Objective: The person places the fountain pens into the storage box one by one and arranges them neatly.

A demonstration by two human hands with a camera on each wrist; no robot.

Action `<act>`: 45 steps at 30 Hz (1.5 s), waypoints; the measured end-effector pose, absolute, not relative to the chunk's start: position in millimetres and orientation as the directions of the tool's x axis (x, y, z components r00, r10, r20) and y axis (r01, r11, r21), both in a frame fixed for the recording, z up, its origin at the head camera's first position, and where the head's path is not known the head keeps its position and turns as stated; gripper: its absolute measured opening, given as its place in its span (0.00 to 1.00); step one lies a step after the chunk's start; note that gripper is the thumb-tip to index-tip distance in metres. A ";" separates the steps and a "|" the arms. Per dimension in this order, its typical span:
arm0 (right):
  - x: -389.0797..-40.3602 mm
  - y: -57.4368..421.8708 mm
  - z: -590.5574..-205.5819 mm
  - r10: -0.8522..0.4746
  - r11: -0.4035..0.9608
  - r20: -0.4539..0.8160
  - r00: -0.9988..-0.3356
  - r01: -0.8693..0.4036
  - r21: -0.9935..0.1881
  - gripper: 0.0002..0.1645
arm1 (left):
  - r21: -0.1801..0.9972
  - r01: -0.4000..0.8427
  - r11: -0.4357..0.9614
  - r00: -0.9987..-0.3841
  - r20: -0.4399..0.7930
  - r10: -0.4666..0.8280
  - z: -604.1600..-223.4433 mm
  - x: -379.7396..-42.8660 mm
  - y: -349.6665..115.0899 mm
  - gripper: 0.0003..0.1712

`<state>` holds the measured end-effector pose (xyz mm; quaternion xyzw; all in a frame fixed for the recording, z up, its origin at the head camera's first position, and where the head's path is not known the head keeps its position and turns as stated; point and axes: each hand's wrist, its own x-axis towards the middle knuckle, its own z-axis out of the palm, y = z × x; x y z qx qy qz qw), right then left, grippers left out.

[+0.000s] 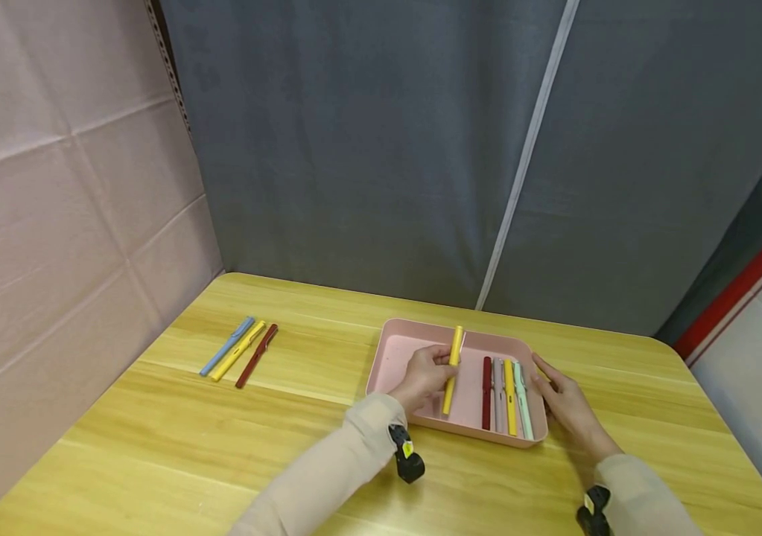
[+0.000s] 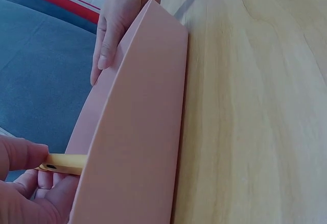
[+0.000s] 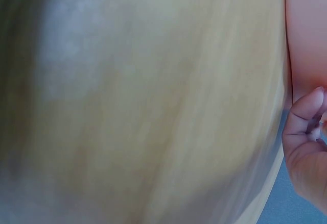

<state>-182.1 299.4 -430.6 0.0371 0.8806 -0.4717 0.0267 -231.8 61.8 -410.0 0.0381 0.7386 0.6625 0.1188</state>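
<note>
Lower centre: my left grip (image 1: 424,377) pinches yellow pen (image 1: 448,391), one end hidden behind tray (image 2: 140,106), left-wrist view. Right grip (image 1: 573,408) at tray's rim; whether clamped, I cannot tell.

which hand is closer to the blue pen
Left. The left hand, holding a yellow pen at the tray, is right of the blue pen; the right hand is farther right, at the tray's right side.

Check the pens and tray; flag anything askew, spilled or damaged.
Nothing looks spilled or damaged. The pink tray sits flat on the table with four pens side by side in it. Only three pens lie apart, outside it on the left, slanted but neatly grouped. The left hand holds a yellow pen.
</note>
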 end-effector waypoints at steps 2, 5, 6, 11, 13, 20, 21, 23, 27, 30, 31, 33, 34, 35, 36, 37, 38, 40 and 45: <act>-182.0 299.3 -430.6 0.040 0.556 -0.081 -0.996 0.090 -0.826 0.35 | 0.988 -0.110 0.108 -0.968 -0.132 0.213 -410.0 -231.0 62.9 0.19; -182.1 299.2 -430.5 0.043 0.551 -0.083 -0.996 0.093 -0.829 0.34 | 0.988 -0.117 0.105 -0.967 -0.137 0.215 -410.2 -229.6 64.3 0.18; -182.1 299.1 -430.5 0.044 0.553 -0.080 -0.996 0.091 -0.828 0.34 | 0.987 -0.119 0.107 -0.967 -0.140 0.215 -410.3 -229.2 64.6 0.18; -182.9 298.7 -430.1 0.045 0.532 -0.081 -0.996 0.092 -0.842 0.34 | 0.986 -0.110 0.129 -0.967 -0.136 0.217 -411.6 -228.1 66.1 0.17; -183.3 298.7 -429.9 0.045 0.522 -0.084 -0.995 0.095 -0.848 0.33 | 0.985 -0.100 0.141 -0.967 -0.129 0.217 -412.4 -228.3 66.8 0.17; -183.1 299.0 -429.6 0.041 0.512 -0.079 -0.996 0.089 -0.854 0.34 | 0.977 -0.108 0.184 -0.966 -0.146 0.212 -412.5 -228.2 70.0 0.16; -183.0 299.1 -429.6 0.040 0.511 -0.080 -0.996 0.089 -0.855 0.34 | 0.975 -0.108 0.194 -0.966 -0.149 0.212 -412.6 -228.0 70.6 0.16; -183.0 299.1 -429.8 0.039 0.508 -0.080 -0.996 0.089 -0.857 0.34 | 0.973 -0.115 0.201 -0.965 -0.158 0.212 -412.8 -227.6 71.7 0.16; -182.7 299.0 -430.0 0.039 0.510 -0.077 -0.996 0.086 -0.856 0.34 | 0.967 -0.127 0.221 -0.962 -0.175 0.211 -413.7 -227.2 74.2 0.17; -182.5 299.1 -430.2 0.043 0.515 -0.067 -0.997 0.080 -0.853 0.34 | 0.961 -0.129 0.244 -0.960 -0.183 0.210 -414.2 -227.1 76.2 0.17; -182.5 299.1 -430.2 0.044 0.517 -0.064 -0.997 0.078 -0.853 0.34 | 0.959 -0.128 0.252 -0.960 -0.183 0.212 -414.4 -227.1 76.9 0.16; -182.6 299.2 -430.2 0.046 0.523 -0.062 -0.997 0.077 -0.849 0.34 | 0.955 -0.122 0.271 -0.959 -0.184 0.215 -414.9 -227.2 78.4 0.16; -182.6 299.2 -430.0 0.044 0.526 -0.063 -0.997 0.077 -0.847 0.34 | 0.953 -0.123 0.278 -0.958 -0.187 0.216 -415.1 -227.2 79.1 0.16; -182.7 299.2 -429.9 0.043 0.526 -0.067 -0.997 0.079 -0.847 0.34 | 0.951 -0.122 0.284 -0.958 -0.187 0.217 -415.2 -227.2 79.9 0.17; -182.7 299.2 -429.9 0.042 0.528 -0.069 -0.997 0.081 -0.845 0.34 | 0.950 -0.120 0.288 -0.958 -0.188 0.218 -415.4 -227.1 80.5 0.18; -182.7 299.2 -429.8 0.041 0.529 -0.071 -0.997 0.082 -0.845 0.34 | 0.947 -0.114 0.301 -0.958 -0.185 0.218 -415.6 -227.2 81.1 0.18; -182.7 299.2 -429.8 0.040 0.528 -0.073 -0.997 0.083 -0.845 0.34 | 0.945 -0.112 0.308 -0.959 -0.184 0.217 -415.6 -227.0 81.6 0.19; -182.6 299.1 -429.6 0.040 0.526 -0.074 -0.996 0.084 -0.846 0.34 | 0.944 -0.104 0.312 -0.960 -0.178 0.218 -416.2 -226.8 82.7 0.19; -182.8 299.3 -429.6 0.045 0.522 -0.075 -0.996 0.087 -0.848 0.34 | 0.937 -0.096 0.337 -0.961 -0.175 0.213 -418.2 -226.3 87.2 0.17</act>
